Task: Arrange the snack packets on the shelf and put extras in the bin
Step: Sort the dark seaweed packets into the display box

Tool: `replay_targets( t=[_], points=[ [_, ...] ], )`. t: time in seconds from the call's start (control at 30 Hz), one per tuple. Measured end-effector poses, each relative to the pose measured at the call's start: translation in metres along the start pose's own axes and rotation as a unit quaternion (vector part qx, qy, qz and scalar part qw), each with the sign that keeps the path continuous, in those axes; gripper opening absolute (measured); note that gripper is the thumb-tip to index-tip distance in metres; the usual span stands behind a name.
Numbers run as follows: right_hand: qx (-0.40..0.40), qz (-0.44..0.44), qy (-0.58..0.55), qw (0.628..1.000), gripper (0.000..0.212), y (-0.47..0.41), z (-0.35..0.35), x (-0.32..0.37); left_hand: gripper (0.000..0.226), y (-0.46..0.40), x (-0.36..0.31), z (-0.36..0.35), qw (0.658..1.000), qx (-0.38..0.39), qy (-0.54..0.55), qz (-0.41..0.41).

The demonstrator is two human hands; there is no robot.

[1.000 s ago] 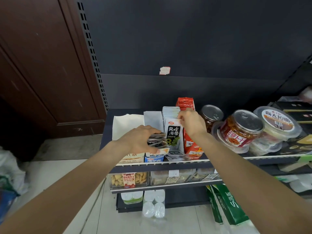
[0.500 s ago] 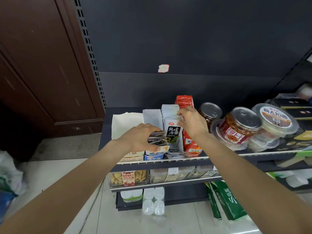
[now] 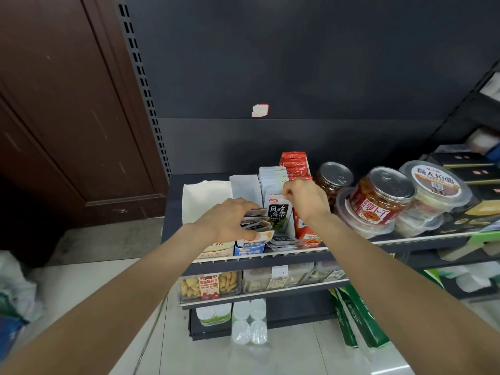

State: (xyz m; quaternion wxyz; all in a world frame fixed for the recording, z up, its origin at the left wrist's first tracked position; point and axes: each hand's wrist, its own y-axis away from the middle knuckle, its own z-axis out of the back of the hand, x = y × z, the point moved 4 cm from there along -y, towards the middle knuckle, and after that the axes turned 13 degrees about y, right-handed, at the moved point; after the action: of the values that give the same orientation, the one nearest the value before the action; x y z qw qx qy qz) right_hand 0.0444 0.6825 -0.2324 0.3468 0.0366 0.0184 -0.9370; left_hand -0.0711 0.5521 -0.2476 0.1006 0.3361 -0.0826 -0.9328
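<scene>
1. Much is hidden from us: the left hand [image 3: 230, 220] covers most of the small stack of packets [image 3: 255, 220] it grips, so we cannot count them, and the right hand [image 3: 305, 197] hides the top edge of the packet it pinches.
2. That pinched packet is the front one in a row of seaweed packets [image 3: 273, 182] standing upright in a white box [image 3: 244, 186] at the middle of the frame, on the top shelf [image 3: 270, 257].
3. A few loose packets [image 3: 284, 242] lie flat at the shelf's front edge; their print is too small to read.
4. The right edge of the frame cuts off the dark boxes [image 3: 470, 169], and the bags [image 3: 16, 293] at lower left are blurred.
5. Compared with half a second ago, both hands sit in nearly the same places; the left hand's grip on the stack is unchanged.
6. Readable writing: the front packet shows "风吃海带"; the round tub [image 3: 433, 185] at right reads "高人拓面" or similar, and the jar [image 3: 378, 198] has a red label ending "卜干".
7. A row of red packets [image 3: 296, 163] stands just right of the seaweed row.
</scene>
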Motion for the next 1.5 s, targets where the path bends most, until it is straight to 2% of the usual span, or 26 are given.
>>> replay_targets(
  t=[0.27, 0.47, 0.6, 0.77, 0.87, 1.1, 1.33, 1.43, 1.5],
  points=[
    [-0.019, 0.010, -0.023, 1.000, 0.017, -0.003, -0.001, -0.004, 0.097, -0.015, -0.011, -0.003, 0.998, 0.003, -0.057, -0.012],
    [-0.023, 0.026, -0.059, 0.998, 0.015, 0.002, 0.002, -0.009, 0.101, -0.032, -0.019, -0.002, 0.992, 0.026, -0.124, 0.007],
    [-0.062, 0.039, -0.120, 0.990, 0.027, 0.021, 0.005, -0.018, 0.101, -0.032, -0.016, -0.003, 0.992, 0.030, -0.119, 0.009],
    [0.031, 0.121, -0.115, 0.985, 0.019, 0.055, -0.008, -0.020, 0.093, -0.026, -0.012, -0.009, 0.999, 0.025, -0.046, -0.003],
    [0.048, 0.139, -0.097, 0.984, 0.016, 0.069, -0.014, -0.021, 0.088, -0.022, -0.012, -0.013, 0.999, 0.016, -0.036, -0.014],
    [0.110, 0.151, -0.025, 0.982, 0.044, 0.081, -0.017, -0.024, 0.087, -0.023, -0.009, -0.016, 1.000, 0.006, -0.016, -0.016],
    [0.063, 0.137, -0.013, 0.988, 0.022, 0.077, -0.018, -0.019, 0.087, -0.025, -0.006, -0.017, 1.000, 0.011, 0.011, -0.012],
    [0.056, 0.107, -0.061, 0.991, 0.010, 0.074, -0.020, -0.021, 0.087, -0.027, -0.004, -0.018, 1.000, 0.015, 0.017, -0.005],
    [0.068, 0.087, -0.119, 0.987, 0.016, 0.072, -0.020, -0.025, 0.088, -0.028, -0.002, -0.018, 1.000, 0.016, 0.022, -0.001]
  ],
)
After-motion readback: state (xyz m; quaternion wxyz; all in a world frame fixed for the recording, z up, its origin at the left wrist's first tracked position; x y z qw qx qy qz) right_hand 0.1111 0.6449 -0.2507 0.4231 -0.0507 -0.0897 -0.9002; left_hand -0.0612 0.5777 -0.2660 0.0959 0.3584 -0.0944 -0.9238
